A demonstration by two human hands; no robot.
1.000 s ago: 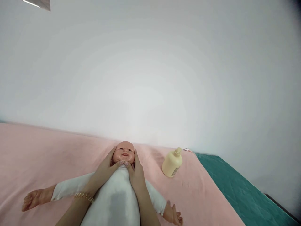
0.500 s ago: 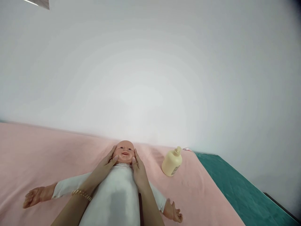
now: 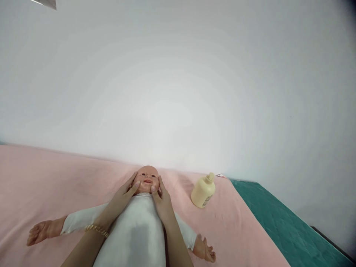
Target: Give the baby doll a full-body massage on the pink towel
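Cupping the doll's head, left hand and right hand, grip open (unclenched).

No text can be read; the bottle right of the hands has a label too small to make out.

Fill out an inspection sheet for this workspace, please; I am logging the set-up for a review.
Surface: pink soft cloth spread over a teal padded surface, which shows bare at the right.
Job's things: plastic baby doll in a white garment, on its back on the cloth, arms out.
Clutter: pale yellow plastic bottle on the cloth to the right of the doll's head, apart from both hands.
Grippers: left hand and right hand lie open against the doll's head, thumbs on its cheeks; gold bracelet on the left wrist.
Cables: nothing seen.
Surroundings: plain white wall behind.
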